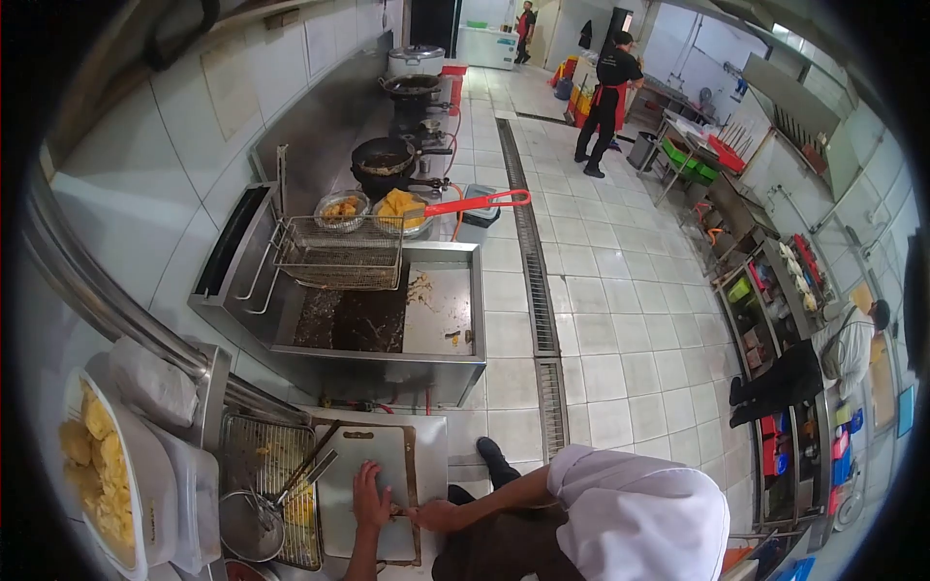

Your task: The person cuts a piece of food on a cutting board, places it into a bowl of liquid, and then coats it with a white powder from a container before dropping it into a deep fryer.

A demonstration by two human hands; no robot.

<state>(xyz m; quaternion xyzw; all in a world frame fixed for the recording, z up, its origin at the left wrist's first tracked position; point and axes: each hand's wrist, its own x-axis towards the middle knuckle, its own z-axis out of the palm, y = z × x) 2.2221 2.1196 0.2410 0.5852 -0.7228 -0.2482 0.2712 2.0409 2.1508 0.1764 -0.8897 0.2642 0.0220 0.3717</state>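
My left hand (369,500) lies on a pale cutting board (373,455), its fingers stretched out and apart. Beside it, my right hand (438,515) is closed at the board's right side. A small brown, handle-like piece (403,511) shows between the two hands; its kind is too small to tell. Left of the board is a wire rack (254,433) with yellow crumbs. Tongs (312,467) and a round metal strainer (250,528) rest on it.
A white tub of yellow food pieces (102,465) stands at the far left. Beyond the board is a metal fryer (387,366) with a wire basket (339,254) and a red handle. Dark woks (383,160) line the wall. Co-workers (610,97) stand farther off.
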